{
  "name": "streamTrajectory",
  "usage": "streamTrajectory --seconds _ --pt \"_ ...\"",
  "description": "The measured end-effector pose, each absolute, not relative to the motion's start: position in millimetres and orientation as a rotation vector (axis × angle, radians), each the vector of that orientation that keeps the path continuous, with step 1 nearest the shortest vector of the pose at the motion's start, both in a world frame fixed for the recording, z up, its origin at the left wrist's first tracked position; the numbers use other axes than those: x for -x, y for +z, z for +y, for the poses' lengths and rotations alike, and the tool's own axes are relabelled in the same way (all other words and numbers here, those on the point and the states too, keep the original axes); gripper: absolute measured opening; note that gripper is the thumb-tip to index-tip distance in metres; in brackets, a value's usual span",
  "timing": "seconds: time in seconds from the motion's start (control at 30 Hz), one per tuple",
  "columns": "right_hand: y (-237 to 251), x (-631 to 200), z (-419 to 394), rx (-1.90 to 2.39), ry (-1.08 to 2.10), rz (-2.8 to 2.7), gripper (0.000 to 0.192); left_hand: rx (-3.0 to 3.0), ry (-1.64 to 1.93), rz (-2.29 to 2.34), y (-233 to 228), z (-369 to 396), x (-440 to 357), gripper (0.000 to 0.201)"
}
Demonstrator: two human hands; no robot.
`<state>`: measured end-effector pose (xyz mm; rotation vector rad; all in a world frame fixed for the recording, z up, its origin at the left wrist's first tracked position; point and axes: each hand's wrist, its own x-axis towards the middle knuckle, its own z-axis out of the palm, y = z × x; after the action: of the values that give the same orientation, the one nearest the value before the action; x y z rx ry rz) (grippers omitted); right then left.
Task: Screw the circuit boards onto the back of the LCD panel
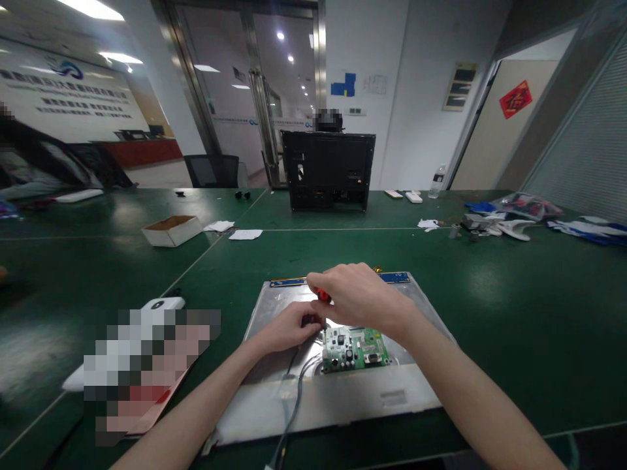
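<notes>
A silvery display panel (264, 418) lies flat with its back up. On it sits a green circuit board (360, 352), with dark cables (298, 405) running off its left side over the near edge. My right hand (360, 294) is closed around the red-and-black handle of a screwdriver (322, 296), above the board's upper left corner; the tip is hidden. My left hand (296, 324) is beside it, fingers pinched near that same corner. Whether the left fingers hold anything is hidden. A blue circuit strip (394, 278) runs along the panel's far edge.
The green table (490, 339) bears a white device (164, 304) and a pinkish booklet (164, 408) at left, partly blurred. Farther off are an open box (171, 232), papers (245, 234), a black monitor (329, 170) with a person behind it, a bottle (437, 183) and bagged parts (529, 205).
</notes>
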<state>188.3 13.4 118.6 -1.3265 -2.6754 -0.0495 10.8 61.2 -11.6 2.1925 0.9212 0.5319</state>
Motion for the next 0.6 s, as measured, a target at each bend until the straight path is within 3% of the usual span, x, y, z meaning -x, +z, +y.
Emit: streamTrajectory --seconds 0.23,0.47,0.6 --pt "117.6 -182.9 15.1 1.465 -0.091 -2.6 0.04 -2.2 0.507 0.968 -2.0 55.0 -11.5 0.012" --pt "114.5 -185.2 18.7 1.442 -0.138 -2.618 0.016 -2.161 0.492 0.915 -8.3 58.4 -10.2 0.014" --pt "114.1 -188.9 17.6 1.341 -0.145 -2.656 0.017 -2.189 0.49 0.903 -9.1 60.3 -9.1 0.013"
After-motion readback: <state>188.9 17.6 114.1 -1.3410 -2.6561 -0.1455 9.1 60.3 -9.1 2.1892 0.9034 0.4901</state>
